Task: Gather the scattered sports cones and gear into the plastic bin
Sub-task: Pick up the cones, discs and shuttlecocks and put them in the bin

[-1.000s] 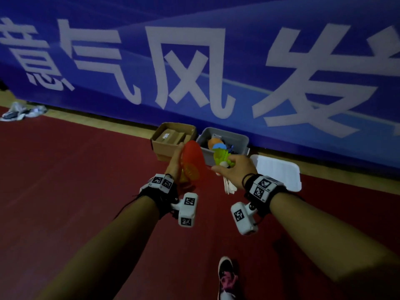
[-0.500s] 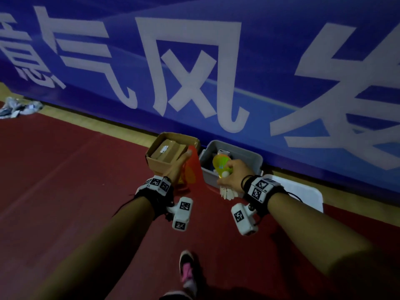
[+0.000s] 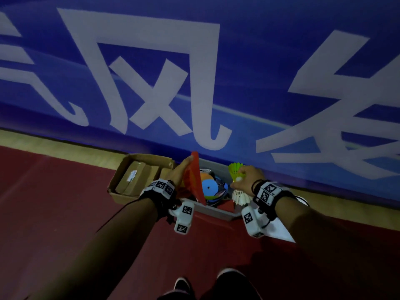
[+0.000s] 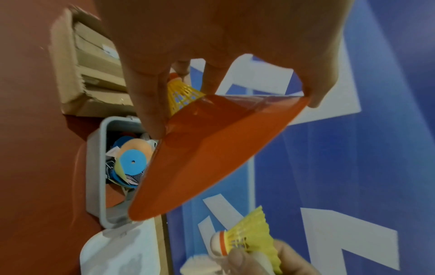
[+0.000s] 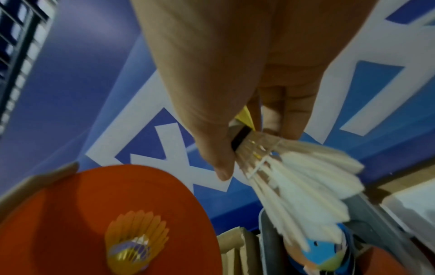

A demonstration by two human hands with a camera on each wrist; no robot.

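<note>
We look down along two bare forearms toward a dark red floor that meets a blue banner printed with large white characters.

Farthest left, an open cardboard box sits on the floor at the foot of the banner, with smaller brown cartons packed inside. Touching its right side is the grey plastic bin, which already holds a blue foam disc, an orange one partly under it, and other mixed pieces we cannot make out.

Our left hand is raised over the bin's left edge. Its fingers and thumb are clamped on the rim of an orange disc cone, which is tilted steeply on edge above the bin. A yellow plastic shuttlecock is held against the cone under the same fingers; from the right wrist view it lies on the cone's face with its skirt spread.

To the right, our right hand hovers over the bin's right end. Its fingers are curled tight round two shuttlecocks: a yellow-green shuttlecock whose skirt points up toward the banner, and a white feather shuttlecock whose feathers fan downward over the bin. The thumb presses on the white one near its cork base.

Right of the bin, a white bin lid lies flat on the floor, partly hidden by the right wrist. At the bottom edge, two dark shoes stand on the red floor.
</note>
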